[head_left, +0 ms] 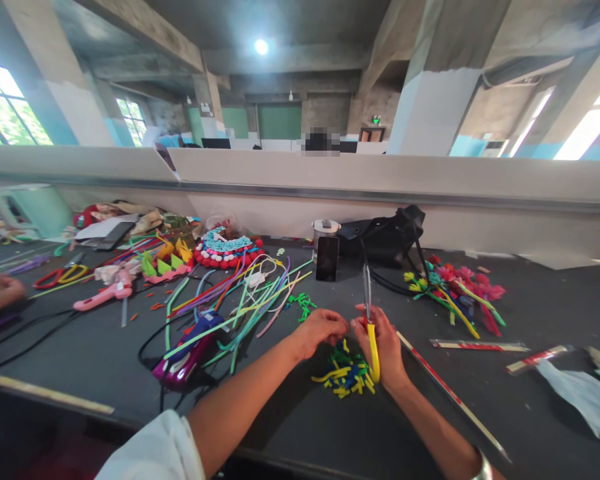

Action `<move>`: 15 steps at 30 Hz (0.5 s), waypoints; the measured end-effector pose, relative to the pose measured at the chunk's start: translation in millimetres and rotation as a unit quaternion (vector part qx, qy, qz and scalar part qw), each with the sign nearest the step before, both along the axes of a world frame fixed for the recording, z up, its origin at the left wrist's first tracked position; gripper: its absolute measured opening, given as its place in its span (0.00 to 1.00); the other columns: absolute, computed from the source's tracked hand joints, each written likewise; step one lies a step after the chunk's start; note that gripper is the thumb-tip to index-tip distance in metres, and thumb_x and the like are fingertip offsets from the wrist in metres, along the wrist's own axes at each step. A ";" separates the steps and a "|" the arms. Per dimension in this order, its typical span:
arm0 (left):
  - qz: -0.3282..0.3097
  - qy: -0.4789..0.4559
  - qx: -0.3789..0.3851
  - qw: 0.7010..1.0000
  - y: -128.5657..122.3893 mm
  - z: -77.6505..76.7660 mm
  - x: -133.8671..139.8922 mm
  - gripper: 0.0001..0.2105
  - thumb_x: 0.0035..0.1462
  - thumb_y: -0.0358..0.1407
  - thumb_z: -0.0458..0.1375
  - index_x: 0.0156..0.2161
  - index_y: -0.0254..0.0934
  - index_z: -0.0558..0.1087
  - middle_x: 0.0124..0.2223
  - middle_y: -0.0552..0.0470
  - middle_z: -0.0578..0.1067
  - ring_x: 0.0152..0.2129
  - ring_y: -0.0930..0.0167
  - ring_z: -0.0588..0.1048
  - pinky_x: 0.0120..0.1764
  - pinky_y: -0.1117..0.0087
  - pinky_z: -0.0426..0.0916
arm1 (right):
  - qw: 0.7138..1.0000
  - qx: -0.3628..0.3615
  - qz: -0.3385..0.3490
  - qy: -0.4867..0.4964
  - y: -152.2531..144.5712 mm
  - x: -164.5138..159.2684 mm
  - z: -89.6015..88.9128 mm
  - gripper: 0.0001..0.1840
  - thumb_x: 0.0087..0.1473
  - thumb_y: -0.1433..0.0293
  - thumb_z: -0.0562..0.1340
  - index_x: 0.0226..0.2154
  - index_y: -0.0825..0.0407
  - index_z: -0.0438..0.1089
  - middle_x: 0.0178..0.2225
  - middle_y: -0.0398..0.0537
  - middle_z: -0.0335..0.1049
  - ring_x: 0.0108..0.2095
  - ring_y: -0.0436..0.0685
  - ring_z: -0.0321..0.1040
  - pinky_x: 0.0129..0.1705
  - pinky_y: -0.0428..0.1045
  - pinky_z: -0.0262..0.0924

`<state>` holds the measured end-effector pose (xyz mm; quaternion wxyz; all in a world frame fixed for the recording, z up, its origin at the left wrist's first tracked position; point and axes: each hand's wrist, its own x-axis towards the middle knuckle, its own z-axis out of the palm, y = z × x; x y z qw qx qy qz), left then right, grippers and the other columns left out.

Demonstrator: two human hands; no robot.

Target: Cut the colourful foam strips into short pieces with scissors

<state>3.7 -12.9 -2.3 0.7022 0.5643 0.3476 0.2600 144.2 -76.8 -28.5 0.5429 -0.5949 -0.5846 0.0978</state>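
Head view: the right hand (389,348) has its fingers wrapped round scissors (374,350), blades pointing up. The left hand (321,333) is just beside it, fingertips drawn together; whether they pinch anything, I cannot tell. Below the hands, yellow, green and blue clippings (347,378) lie heaped on the tabletop (300,417). Green bits (305,307) lie just beyond the left hand, a phone (327,259) stands farther back, and pipe cleaners (275,292) sprawl leftward.

Glaring windows (11,107), dim ceiling (310,30)
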 end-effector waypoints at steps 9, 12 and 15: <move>0.124 -0.277 -0.068 0.950 2.0 11.8 1.8 0.07 0.40 0.32 0.62 0.24 0.34 0.68 0.19 0.59 0.61 0.17 0.79 0.59 0.24 0.75 0.56 | 0.997 -0.009 -0.043 -0.060 -8.8 -3.4 8.6 0.15 0.57 0.59 0.54 0.42 0.51 0.65 0.33 0.46 0.70 0.30 0.52 0.67 0.34 0.46 0.60; 0.145 -0.322 -0.056 0.934 3.2 17.8 0.2 0.09 0.43 0.33 0.62 0.22 0.34 0.64 0.19 0.60 0.59 0.18 0.79 0.59 0.26 0.75 0.58 | 0.989 -0.054 -0.040 -0.133 -9.3 -7.9 3.5 0.15 0.57 0.60 0.53 0.42 0.51 0.66 0.28 0.43 0.69 0.26 0.51 0.66 0.29 0.45 0.57; 0.153 -0.339 -0.045 0.927 2.6 19.4 -0.3 0.10 0.44 0.34 0.61 0.22 0.34 0.63 0.21 0.59 0.61 0.20 0.79 0.61 0.28 0.74 0.60 | 0.978 -0.079 -0.035 -0.188 -9.4 -12.4 -1.7 0.15 0.56 0.63 0.53 0.43 0.50 0.66 0.28 0.44 0.70 0.28 0.53 0.68 0.29 0.45 0.56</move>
